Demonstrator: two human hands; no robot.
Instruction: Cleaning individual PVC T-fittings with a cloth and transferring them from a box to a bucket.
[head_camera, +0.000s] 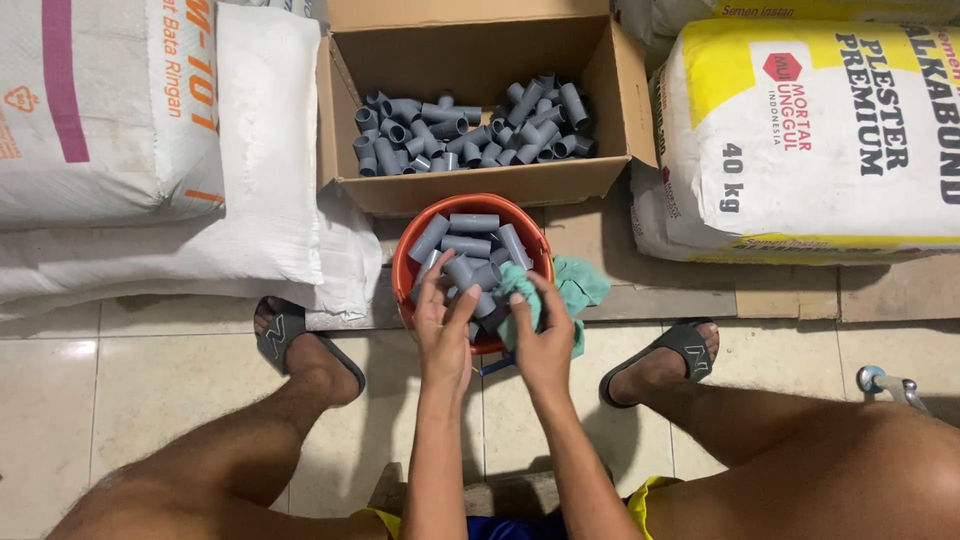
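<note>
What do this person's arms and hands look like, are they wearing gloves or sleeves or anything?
No gloves and no sleeves: both forearms are bare down to the left hand and the right hand. No watch, ring or bracelet shows on either. Fingers are uncovered, with short nails as far as can be seen. Lower down, the person wears black slide sandals and yellow shorts.
</note>
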